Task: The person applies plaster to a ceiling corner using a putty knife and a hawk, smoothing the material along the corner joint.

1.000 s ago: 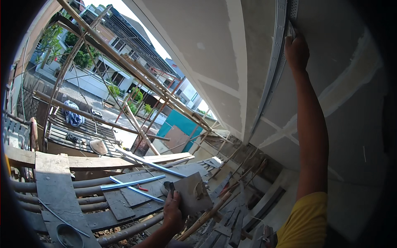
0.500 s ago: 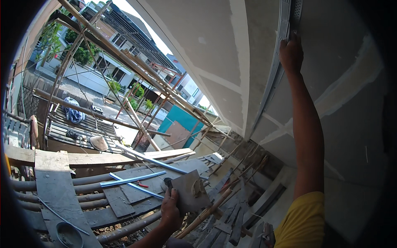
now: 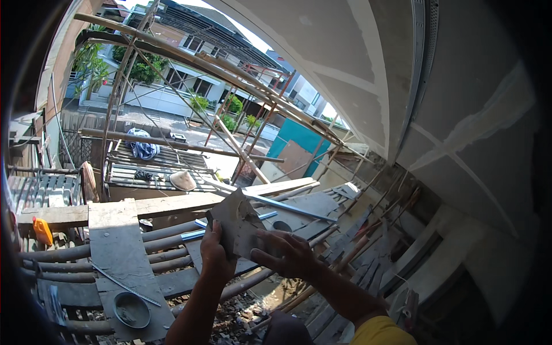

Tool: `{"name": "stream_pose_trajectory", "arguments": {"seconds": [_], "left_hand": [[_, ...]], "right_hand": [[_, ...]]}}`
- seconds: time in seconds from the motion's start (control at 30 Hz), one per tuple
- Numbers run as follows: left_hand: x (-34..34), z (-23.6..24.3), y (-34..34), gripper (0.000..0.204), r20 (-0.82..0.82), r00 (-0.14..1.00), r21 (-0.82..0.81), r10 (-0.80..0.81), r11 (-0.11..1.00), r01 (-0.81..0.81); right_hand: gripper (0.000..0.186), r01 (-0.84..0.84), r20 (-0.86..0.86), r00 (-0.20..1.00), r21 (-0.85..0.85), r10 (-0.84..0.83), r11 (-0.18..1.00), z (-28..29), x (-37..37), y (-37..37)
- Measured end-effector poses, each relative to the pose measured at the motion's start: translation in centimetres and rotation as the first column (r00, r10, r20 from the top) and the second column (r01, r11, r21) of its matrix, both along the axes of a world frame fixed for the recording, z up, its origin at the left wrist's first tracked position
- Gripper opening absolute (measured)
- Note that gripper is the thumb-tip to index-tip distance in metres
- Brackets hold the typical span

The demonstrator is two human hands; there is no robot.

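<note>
My left hand [image 3: 217, 253] is closed around the underside grip of a plasterer's hawk [image 3: 233, 221], a flat grey plate tilted up in front of me. A lump of grey filler [image 3: 247, 211] clings to its upper right part. At the plate's right edge is my right hand [image 3: 287, 253], its fingers stretched out and the thumb apart, touching the plate or the filler. Nothing held shows in it. Up at the right, a perforated metal strip [image 3: 422, 63] runs along the edge of the grey ceiling board [image 3: 345, 46], with neither hand on it.
Planks [image 3: 118, 230] and bamboo poles [image 3: 167, 244] make the platform below, with gaps showing rubble. A bowl of grey mix [image 3: 131, 310], an orange bottle [image 3: 42, 231] and light metal strips [image 3: 270, 202] lie on it. Scaffold poles [image 3: 190, 52] cross at the upper left.
My right hand has come down from the metal strip at the ceiling to the hawk. The left hand has lifted and tilted the hawk. The view has swung left.
</note>
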State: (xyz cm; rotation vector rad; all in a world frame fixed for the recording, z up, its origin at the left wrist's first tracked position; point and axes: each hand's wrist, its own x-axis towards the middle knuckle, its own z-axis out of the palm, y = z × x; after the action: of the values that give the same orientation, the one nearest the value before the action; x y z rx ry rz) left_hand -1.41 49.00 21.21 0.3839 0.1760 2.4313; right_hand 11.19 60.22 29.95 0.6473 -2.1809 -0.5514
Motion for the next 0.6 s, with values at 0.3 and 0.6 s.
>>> {"name": "stream_pose_trajectory", "arguments": {"seconds": [0.3,0.6], "left_hand": [[-2.2,-1.3,-0.1,0.038,-0.196,0.971,-0.237,0.136,0.954,-0.182],[-1.6,-3.3,2.4,0.034,-0.204,0.959,-0.3,0.196,0.92,-0.252]], "right_hand": [[0.039,0.099,-0.198,0.975,-0.042,-0.106,0.994,-6.0,-1.4,5.9],[0.027,0.071,-0.116,0.974,-0.665,-0.196,0.744,-10.3,1.6,10.1]]}}
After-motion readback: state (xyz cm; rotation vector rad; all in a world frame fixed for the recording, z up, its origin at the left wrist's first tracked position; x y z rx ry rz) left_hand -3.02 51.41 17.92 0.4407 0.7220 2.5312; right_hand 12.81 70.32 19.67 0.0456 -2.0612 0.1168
